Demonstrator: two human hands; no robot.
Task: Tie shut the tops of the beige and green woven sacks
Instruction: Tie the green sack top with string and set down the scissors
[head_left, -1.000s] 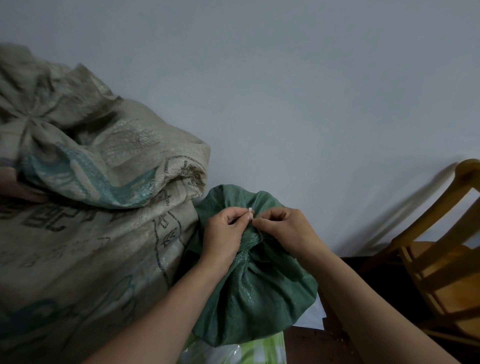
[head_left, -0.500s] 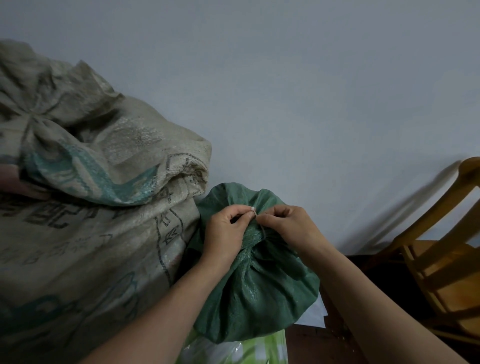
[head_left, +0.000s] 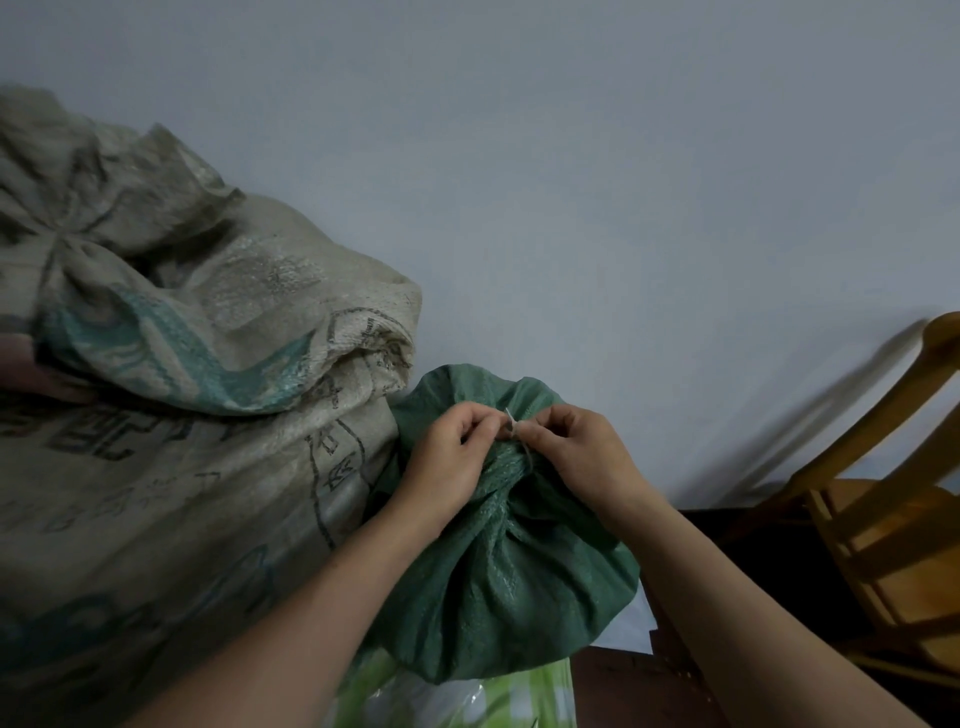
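The left hand (head_left: 454, 460) and right hand (head_left: 576, 452) each pinch an end of the pale string (head_left: 513, 427) at the gathered neck of the green sack (head_left: 509, 587), directly beneath them. The beige sack (head_left: 182, 415) lies left of the left hand. Draw both ends apart evenly, seating the knot hard against the neck so the gather cannot slip.

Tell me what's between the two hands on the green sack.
Head view: a thin pale string, pinched by left hand and right hand, at the neck of the green sack.
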